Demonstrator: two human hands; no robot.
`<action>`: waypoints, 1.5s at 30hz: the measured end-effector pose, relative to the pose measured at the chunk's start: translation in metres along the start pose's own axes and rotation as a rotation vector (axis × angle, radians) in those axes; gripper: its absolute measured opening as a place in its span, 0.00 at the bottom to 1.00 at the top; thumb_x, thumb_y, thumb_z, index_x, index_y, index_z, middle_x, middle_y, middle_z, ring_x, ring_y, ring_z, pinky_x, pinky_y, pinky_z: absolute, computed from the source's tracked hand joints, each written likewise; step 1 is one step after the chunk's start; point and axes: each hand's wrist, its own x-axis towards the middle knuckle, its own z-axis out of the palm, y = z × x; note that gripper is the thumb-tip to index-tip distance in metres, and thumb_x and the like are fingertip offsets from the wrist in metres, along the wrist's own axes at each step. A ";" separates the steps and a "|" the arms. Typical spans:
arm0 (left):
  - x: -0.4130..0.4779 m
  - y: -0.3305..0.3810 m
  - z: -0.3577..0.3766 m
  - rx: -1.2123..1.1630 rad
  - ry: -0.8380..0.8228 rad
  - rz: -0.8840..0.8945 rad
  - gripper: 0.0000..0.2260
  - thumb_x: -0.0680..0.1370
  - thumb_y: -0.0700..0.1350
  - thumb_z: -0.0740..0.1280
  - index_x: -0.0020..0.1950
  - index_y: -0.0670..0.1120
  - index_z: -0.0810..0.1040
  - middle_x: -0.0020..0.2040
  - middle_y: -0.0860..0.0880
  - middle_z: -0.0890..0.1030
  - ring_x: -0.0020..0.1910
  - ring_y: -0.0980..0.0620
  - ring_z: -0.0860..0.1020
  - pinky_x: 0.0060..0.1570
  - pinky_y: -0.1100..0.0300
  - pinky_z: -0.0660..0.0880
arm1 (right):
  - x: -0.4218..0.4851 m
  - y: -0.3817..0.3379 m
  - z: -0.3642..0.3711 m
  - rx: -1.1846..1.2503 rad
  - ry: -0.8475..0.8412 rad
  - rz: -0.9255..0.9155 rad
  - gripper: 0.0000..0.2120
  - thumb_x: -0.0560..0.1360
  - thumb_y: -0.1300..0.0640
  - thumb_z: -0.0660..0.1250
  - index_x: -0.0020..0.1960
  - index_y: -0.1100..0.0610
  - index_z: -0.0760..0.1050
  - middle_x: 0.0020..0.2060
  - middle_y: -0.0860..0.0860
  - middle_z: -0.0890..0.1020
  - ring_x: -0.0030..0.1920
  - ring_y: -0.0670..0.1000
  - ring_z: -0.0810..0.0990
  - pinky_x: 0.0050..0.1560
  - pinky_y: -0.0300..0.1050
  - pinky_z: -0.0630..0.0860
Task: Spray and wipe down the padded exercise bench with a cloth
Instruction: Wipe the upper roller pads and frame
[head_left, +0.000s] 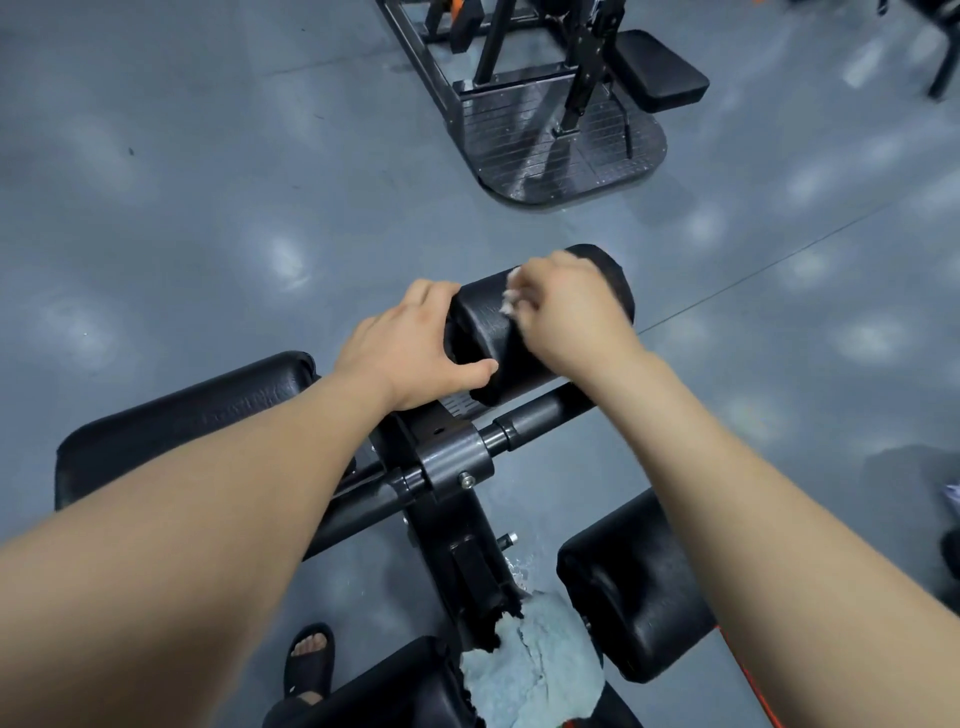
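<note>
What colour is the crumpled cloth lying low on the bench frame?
The cloth is pale blue-grey; the head view, the only one, shows it.

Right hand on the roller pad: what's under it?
A bit of whitish cloth shows at the fingers of the right hand, against the black roller pad. How much cloth lies beneath the hand is covered.

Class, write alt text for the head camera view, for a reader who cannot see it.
The right hand holds a small white wad against the bench's black roller pad while the left hand grips the pad's end. A pale blue cloth lies on the frame lower down; another machine stands on the grey floor beyond.
</note>
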 end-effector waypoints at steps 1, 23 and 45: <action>0.000 0.000 0.000 -0.005 0.002 -0.001 0.41 0.69 0.73 0.67 0.76 0.57 0.59 0.74 0.55 0.67 0.65 0.44 0.76 0.59 0.48 0.71 | -0.004 -0.011 0.003 0.003 -0.026 -0.057 0.10 0.76 0.62 0.65 0.54 0.56 0.81 0.50 0.54 0.80 0.54 0.59 0.76 0.57 0.51 0.75; 0.001 -0.001 0.002 -0.030 0.019 0.002 0.41 0.67 0.72 0.69 0.74 0.57 0.61 0.70 0.56 0.66 0.60 0.45 0.77 0.55 0.50 0.71 | -0.003 -0.021 0.003 -0.004 -0.045 -0.137 0.08 0.79 0.55 0.65 0.55 0.55 0.80 0.46 0.52 0.76 0.55 0.58 0.75 0.52 0.55 0.77; -0.001 -0.001 0.000 -0.039 0.008 0.001 0.44 0.64 0.72 0.72 0.73 0.59 0.58 0.70 0.56 0.70 0.59 0.45 0.78 0.57 0.49 0.71 | 0.012 0.025 -0.012 -0.145 0.091 0.170 0.13 0.78 0.49 0.68 0.57 0.57 0.75 0.55 0.58 0.80 0.58 0.64 0.76 0.54 0.54 0.75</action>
